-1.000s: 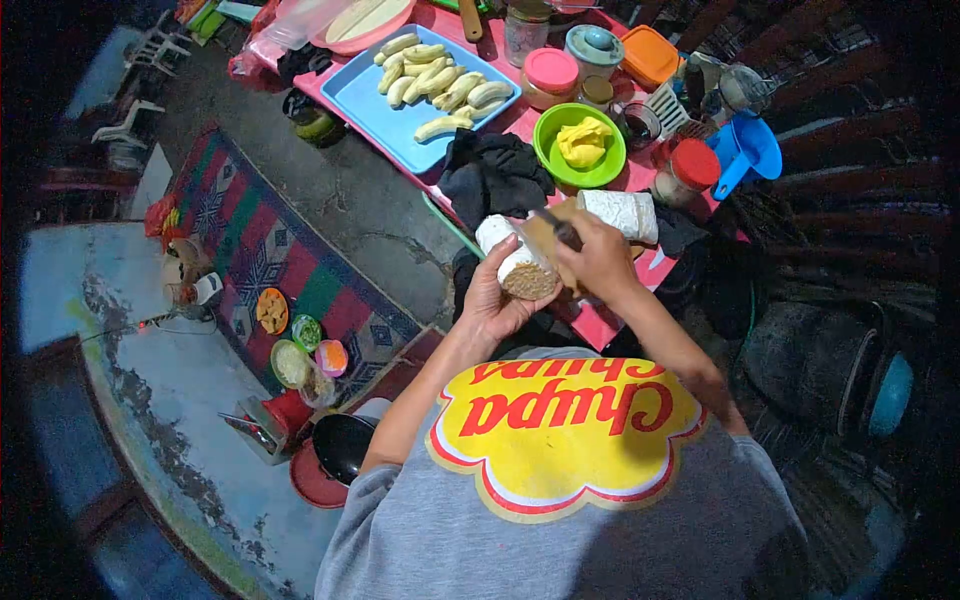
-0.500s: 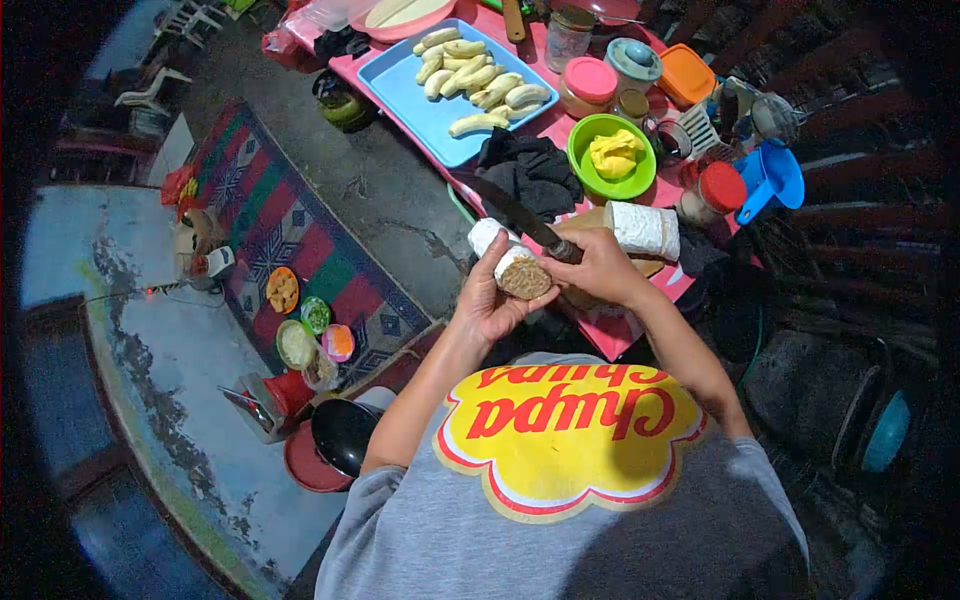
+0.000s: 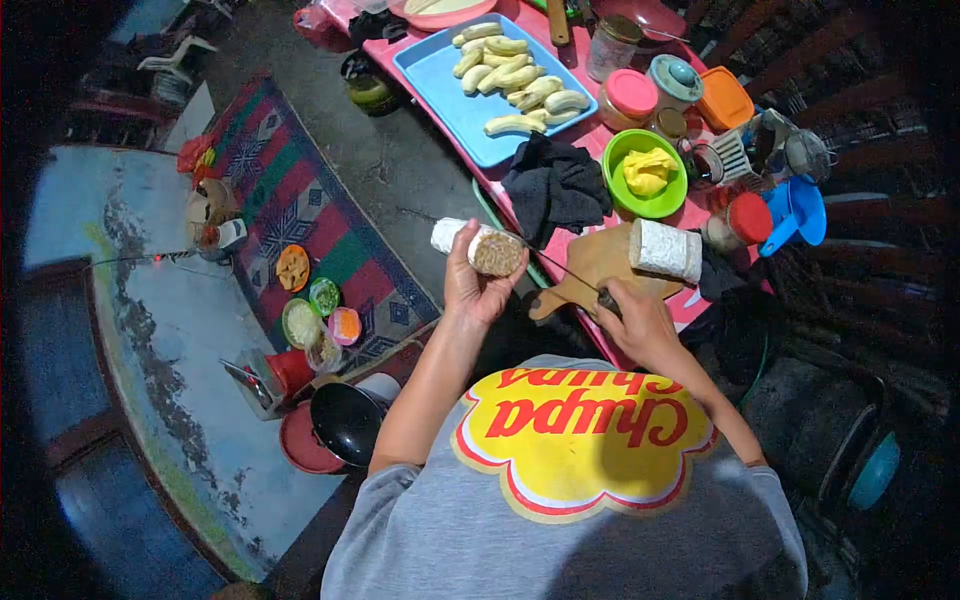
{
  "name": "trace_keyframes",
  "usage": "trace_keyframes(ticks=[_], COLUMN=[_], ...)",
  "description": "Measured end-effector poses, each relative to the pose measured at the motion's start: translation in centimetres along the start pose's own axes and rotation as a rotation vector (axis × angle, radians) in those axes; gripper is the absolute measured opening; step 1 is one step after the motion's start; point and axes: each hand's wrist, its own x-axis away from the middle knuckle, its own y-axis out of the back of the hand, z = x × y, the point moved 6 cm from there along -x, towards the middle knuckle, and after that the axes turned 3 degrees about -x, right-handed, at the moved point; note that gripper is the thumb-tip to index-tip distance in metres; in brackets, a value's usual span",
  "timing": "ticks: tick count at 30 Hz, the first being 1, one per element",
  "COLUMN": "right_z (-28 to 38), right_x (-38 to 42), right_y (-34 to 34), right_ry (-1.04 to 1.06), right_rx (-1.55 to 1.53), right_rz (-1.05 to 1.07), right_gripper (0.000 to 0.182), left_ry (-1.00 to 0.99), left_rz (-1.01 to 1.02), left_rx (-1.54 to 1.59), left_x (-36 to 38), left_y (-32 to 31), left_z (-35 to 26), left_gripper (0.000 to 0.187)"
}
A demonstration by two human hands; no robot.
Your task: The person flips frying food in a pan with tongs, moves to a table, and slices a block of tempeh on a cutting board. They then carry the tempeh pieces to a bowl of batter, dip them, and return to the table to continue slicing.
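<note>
My left hand (image 3: pixel 472 292) is wrapped around a tempeh log (image 3: pixel 497 254), whose cut brown end faces me while white covering shows along its side. In my right hand (image 3: pixel 642 325) is a knife (image 3: pixel 566 268), its dark blade seen nearly edge-on and pointing left toward the tempeh. Below the blade lies a wooden cutting board (image 3: pixel 590 262) with its handle toward me. A second white block (image 3: pixel 666 250) rests on the board's right part.
A blue tray (image 3: pixel 430 75) of peeled bananas stands on the pink table (image 3: pixel 690 308). Beside the board are a black cloth (image 3: pixel 555 185) and a green bowl (image 3: pixel 645 205) with a yellow bundle. Jars and a blue scoop (image 3: pixel 795 215) line the right. A black wok (image 3: pixel 348 425) sits low left.
My right hand with the knife has moved right and down, away from the tempeh, and the blade has turned. My left hand has shifted slightly left with the tempeh, uncovering the board.
</note>
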Motion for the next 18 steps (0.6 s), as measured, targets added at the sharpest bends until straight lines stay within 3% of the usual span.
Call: trace_keyframes(ticks=[5, 12, 18], right_z=[-0.7, -1.5, -0.2], right_x=[-0.1, -0.7, -1.3], right_y=[0.1, 0.0, -0.1], right_ry=[0.050, 0.000, 0.057], right_rx=[0.005, 0.095, 0.087], right_rz=[-0.145, -0.074, -0.157], right_gripper=[0.021, 0.021, 0.018], left_ry=[0.016, -0.033, -0.053], left_rz=[0.040, 0.059, 0.091], left_rx=[0.046, -0.016, -0.041], left_x=[-0.5, 0.0, 0.6], left_y=[-0.7, -1.4, -1.6], left_z=[-0.2, -0.4, 0.1], left_gripper=[0.042, 0.046, 0.040])
